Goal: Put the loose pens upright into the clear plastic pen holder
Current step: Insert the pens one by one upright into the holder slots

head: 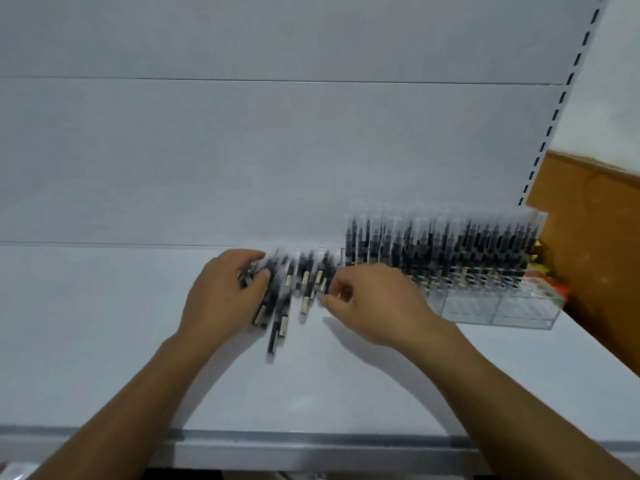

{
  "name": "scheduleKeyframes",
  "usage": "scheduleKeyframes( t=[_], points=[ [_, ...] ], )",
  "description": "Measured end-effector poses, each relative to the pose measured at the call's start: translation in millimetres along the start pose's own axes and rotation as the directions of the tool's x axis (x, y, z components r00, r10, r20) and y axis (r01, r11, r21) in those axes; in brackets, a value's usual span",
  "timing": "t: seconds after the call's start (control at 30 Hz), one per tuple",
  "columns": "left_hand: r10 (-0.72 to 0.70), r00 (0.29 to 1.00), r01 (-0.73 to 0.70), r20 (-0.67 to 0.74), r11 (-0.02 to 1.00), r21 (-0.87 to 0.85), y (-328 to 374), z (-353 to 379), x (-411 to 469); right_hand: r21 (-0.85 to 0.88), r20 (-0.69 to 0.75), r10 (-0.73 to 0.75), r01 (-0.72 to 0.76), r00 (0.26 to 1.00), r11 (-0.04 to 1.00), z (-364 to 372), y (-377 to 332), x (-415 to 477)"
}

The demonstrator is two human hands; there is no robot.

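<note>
Lying heaped on the shelf (pixel 104 341), the loose pens (pixel 304 282) look light, stiff and slippery, best pinched mid-barrel; the left hand (pixel 221 296) curls round a bundle; the right hand (pixel 370 303) curls its fingers at one pen, grip unclear; the clear plastic pen holder (pixel 502 306) stands just beside, part filled.

The white shelf (pixel 104 341) in front of me is carrying a heap of pens (pixel 304 282) lying flat near its back, and a clear holder (pixel 502 306) is standing just right of them.
</note>
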State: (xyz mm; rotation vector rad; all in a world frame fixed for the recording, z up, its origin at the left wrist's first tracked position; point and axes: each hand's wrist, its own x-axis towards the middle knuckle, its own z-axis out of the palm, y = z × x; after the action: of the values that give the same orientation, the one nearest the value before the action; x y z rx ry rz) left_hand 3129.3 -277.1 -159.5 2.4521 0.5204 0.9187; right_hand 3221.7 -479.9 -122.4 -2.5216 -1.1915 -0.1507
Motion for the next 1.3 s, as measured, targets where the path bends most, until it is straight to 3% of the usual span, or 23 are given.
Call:
scheduleKeyframes(
  t=[0.2,0.37,0.5,0.63,0.8,1.0,1.2,1.3],
  points=[
    [-0.188,0.977,0.172,0.096,0.974,0.149,-41,-16,3,-0.080,0.019,-0.113,0.114,0.993,0.990,45,-40,36],
    [-0.339,0.919,0.323,0.199,0.940,0.111,-56,-21,19,-0.104,-0.054,-0.126,0.119,0.991,0.987,57,-54,61],
    [-0.452,0.853,0.435,0.259,0.892,0.123,-61,-22,38,-0.013,0.095,-0.105,0.107,0.990,0.994,67,-58,70],
    [-0.492,0.806,0.429,0.329,0.869,0.248,-60,-18,59,0.047,0.115,-0.109,0.104,0.987,0.993,75,-59,64],
    [-0.514,0.772,0.366,0.374,0.840,0.400,-55,-13,79,0.157,-0.020,-0.084,0.086,0.996,0.984,74,-51,64],
    [-0.556,0.714,0.496,0.426,0.831,0.254,-59,-15,89,0.281,-0.063,0.019,0.000,0.998,0.960,76,-51,72],
    [-0.490,0.797,0.442,0.352,0.871,0.212,-64,-12,81,0.473,-0.069,0.078,-0.037,0.995,0.880,78,-47,71],
    [-0.513,0.780,0.538,0.359,0.842,0.033,-71,-16,75,0.561,-0.072,0.114,-0.055,0.991,0.826,79,-45,72]
  ],
)
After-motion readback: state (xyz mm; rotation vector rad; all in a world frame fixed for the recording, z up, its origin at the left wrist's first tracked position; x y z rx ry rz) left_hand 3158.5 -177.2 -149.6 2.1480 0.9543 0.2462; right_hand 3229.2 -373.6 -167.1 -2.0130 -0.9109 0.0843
